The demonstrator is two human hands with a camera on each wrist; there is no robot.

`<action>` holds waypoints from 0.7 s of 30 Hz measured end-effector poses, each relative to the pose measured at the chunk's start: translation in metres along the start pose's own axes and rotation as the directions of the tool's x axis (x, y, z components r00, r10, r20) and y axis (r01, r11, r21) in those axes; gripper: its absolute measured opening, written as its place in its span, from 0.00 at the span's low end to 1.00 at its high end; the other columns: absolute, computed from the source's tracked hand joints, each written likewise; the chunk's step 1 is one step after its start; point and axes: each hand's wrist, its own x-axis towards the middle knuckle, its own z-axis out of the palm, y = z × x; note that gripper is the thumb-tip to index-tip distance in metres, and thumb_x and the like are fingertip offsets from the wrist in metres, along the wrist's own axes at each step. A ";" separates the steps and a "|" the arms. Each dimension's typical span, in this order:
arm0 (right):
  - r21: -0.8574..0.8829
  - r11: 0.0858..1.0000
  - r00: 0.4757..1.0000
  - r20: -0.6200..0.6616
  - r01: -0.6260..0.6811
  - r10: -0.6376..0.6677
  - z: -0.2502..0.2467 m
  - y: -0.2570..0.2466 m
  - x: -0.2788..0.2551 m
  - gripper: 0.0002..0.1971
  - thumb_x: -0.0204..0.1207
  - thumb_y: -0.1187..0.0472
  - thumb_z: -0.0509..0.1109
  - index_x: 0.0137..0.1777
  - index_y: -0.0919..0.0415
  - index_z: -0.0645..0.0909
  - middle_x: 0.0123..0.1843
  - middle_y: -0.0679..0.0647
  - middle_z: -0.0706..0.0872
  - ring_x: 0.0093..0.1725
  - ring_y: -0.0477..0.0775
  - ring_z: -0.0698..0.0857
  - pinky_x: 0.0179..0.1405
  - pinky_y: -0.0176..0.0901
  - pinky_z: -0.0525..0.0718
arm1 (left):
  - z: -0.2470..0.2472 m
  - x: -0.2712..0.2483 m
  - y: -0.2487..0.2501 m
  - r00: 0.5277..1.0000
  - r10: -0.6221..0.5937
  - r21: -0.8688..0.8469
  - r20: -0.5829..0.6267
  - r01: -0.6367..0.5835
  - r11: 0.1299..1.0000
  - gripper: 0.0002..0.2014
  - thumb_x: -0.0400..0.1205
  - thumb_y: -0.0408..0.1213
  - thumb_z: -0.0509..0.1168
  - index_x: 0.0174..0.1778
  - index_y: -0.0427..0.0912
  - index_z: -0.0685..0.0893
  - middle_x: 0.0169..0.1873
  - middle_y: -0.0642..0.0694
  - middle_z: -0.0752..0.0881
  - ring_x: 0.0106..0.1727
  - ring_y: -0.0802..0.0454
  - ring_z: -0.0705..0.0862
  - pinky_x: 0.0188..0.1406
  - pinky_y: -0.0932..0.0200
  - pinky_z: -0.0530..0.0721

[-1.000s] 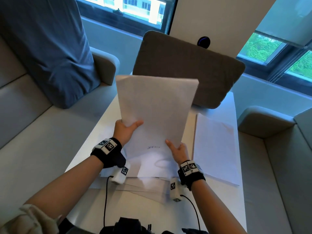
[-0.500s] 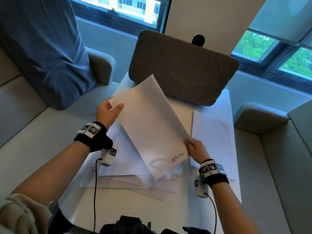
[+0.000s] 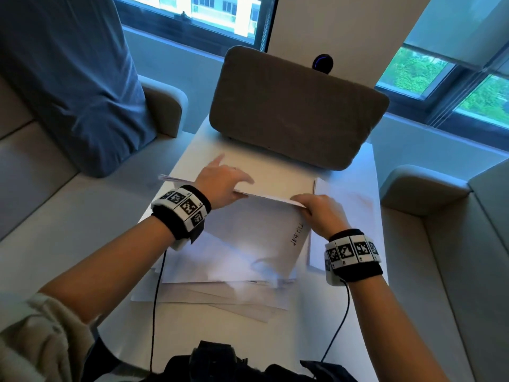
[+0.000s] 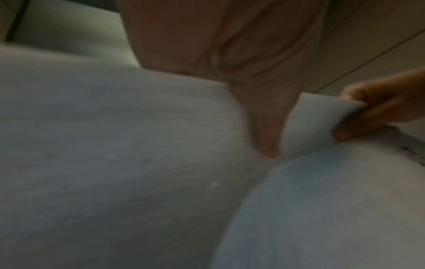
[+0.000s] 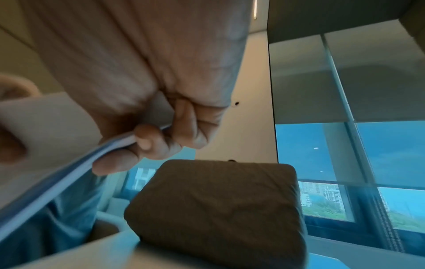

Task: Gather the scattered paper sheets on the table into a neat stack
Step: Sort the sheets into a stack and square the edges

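Observation:
I hold a thin bundle of white paper sheets [image 3: 278, 180] nearly flat and low over the table [image 3: 192, 340]. My left hand [image 3: 224, 183] grips its near left edge, fingers on top. My right hand [image 3: 314, 206] pinches the near right corner; in the right wrist view the curled fingers [image 5: 156, 138] clamp the sheet edge [image 5: 69, 163]. Under the bundle lies a sheet with handwriting [image 3: 261, 235] on top of a fanned pile of loose sheets [image 3: 220, 296]. One more sheet [image 3: 349, 210] lies to the right. The left wrist view is blurred; a finger [image 4: 266, 127] touches paper there.
A grey cushion [image 3: 294, 111] stands at the table's far end, just beyond the held sheets. A blue pillow [image 3: 68, 78] leans on the sofa at the left. Sofa seats flank the narrow table. Black gear [image 3: 214, 359] and two cables sit at the near edge.
The sheets stood upright a second ago, then tilted to the left, and now lie almost flat over the pile. Both hands have moved forward and down with them.

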 end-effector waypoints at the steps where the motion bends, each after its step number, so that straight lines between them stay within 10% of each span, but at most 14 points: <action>1: 0.037 0.999 0.998 -0.056 0.016 -0.014 -0.005 -0.004 0.001 0.11 0.81 0.59 0.62 0.55 0.47 0.86 0.54 0.48 0.89 0.52 0.57 0.85 0.46 0.46 0.78 | -0.003 0.000 0.004 0.999 -0.027 -0.008 0.031 0.027 1.000 0.15 0.81 0.49 0.65 0.64 0.56 0.83 0.61 0.52 0.86 0.64 0.48 0.81 0.65 0.55 0.71; 7: 0.504 0.859 0.853 -0.406 -0.090 0.328 -0.022 0.007 0.009 0.15 0.73 0.51 0.74 0.59 0.50 0.82 0.45 0.46 0.86 0.38 0.50 0.83 0.41 0.43 0.83 | -0.023 -0.009 -0.008 0.945 -0.250 -0.360 -0.211 0.163 0.919 0.08 0.79 0.41 0.70 0.42 0.41 0.91 0.36 0.37 0.89 0.39 0.45 0.85 0.36 0.58 0.72; 10: 0.601 0.786 0.811 -0.384 -0.144 0.442 -0.025 0.014 0.012 0.16 0.74 0.49 0.73 0.58 0.53 0.83 0.51 0.46 0.85 0.47 0.49 0.83 0.42 0.32 0.79 | -0.028 -0.012 -0.013 0.916 -0.350 -0.594 -0.199 0.171 0.786 0.20 0.77 0.38 0.73 0.19 0.50 0.76 0.14 0.56 0.74 0.21 0.64 0.72 0.23 0.72 0.67; 15: 0.910 0.408 0.635 -0.269 -0.080 0.724 -0.020 0.013 0.016 0.28 0.66 0.47 0.80 0.64 0.51 0.77 0.60 0.49 0.81 0.60 0.51 0.80 0.57 0.44 0.81 | -0.021 -0.012 -0.014 0.872 -0.461 -0.766 -0.164 0.182 0.616 0.15 0.75 0.39 0.74 0.24 0.43 0.81 0.13 0.60 0.73 0.19 0.67 0.69 0.22 0.74 0.68; 18: 0.999 0.029 0.814 0.011 -0.034 0.581 -0.010 -0.006 0.018 0.30 0.68 0.50 0.77 0.69 0.55 0.74 0.64 0.55 0.84 0.60 0.54 0.85 0.57 0.54 0.85 | -0.018 -0.007 -0.011 0.844 -0.512 -0.850 -0.161 0.145 0.507 0.13 0.75 0.41 0.74 0.26 0.47 0.82 0.16 0.64 0.79 0.20 0.69 0.73 0.25 0.74 0.73; 21: 0.995 0.096 0.886 -0.028 -0.019 0.463 0.009 -0.030 0.020 0.14 0.74 0.53 0.73 0.57 0.57 0.83 0.55 0.55 0.90 0.54 0.54 0.89 0.52 0.53 0.87 | -0.021 -0.001 -0.003 0.808 -0.562 -0.882 -0.176 0.124 0.454 0.10 0.74 0.42 0.75 0.28 0.48 0.84 0.19 0.63 0.82 0.22 0.70 0.77 0.26 0.72 0.76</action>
